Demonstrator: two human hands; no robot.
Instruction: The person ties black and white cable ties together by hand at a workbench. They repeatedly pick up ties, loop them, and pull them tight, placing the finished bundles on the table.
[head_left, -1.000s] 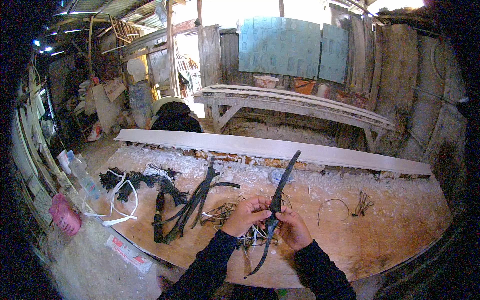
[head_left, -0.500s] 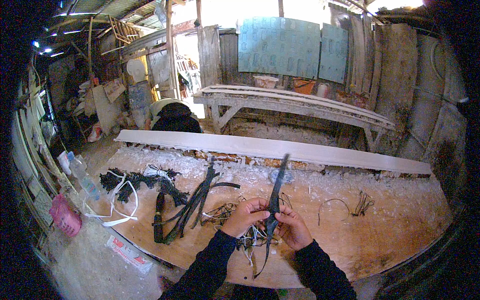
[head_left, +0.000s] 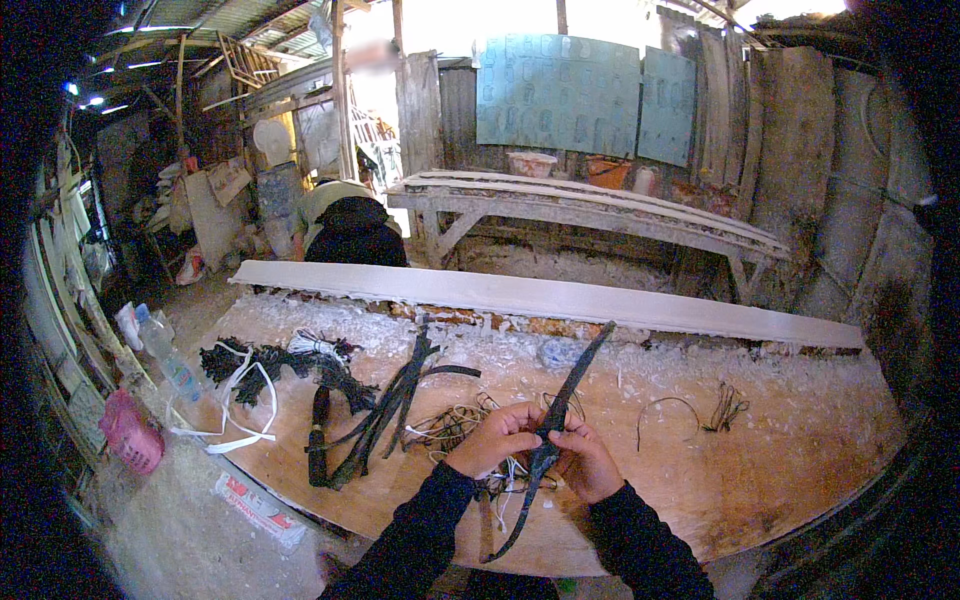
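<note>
My left hand (head_left: 495, 442) and my right hand (head_left: 590, 462) pinch a long black strip (head_left: 582, 370) between thumbs and fingers. One end of the strip slants up and to the right; the other curves down toward the table's near edge. Under my hands lie tangled white and dark cords (head_left: 446, 428), partly hidden. A bundle of dark flat strips (head_left: 388, 412) rests to the left, beside a dark stick-like piece (head_left: 318, 440). Farther left are a heap of black cords (head_left: 262, 366) and a looped white strap (head_left: 245, 435).
A long white moulding (head_left: 540, 298) runs along the far edge of the wooden table (head_left: 760, 480). Thin wires (head_left: 726, 408) lie at right. Past the left edge are a plastic bottle (head_left: 172, 362) and pink bag (head_left: 132, 430). Beyond, a person (head_left: 352, 225) bends near a bench (head_left: 580, 205).
The strip's upper end has swung to the right and its lower end to the left. Both hands keep their pinch in nearly the same place. The person beyond the table has risen slightly.
</note>
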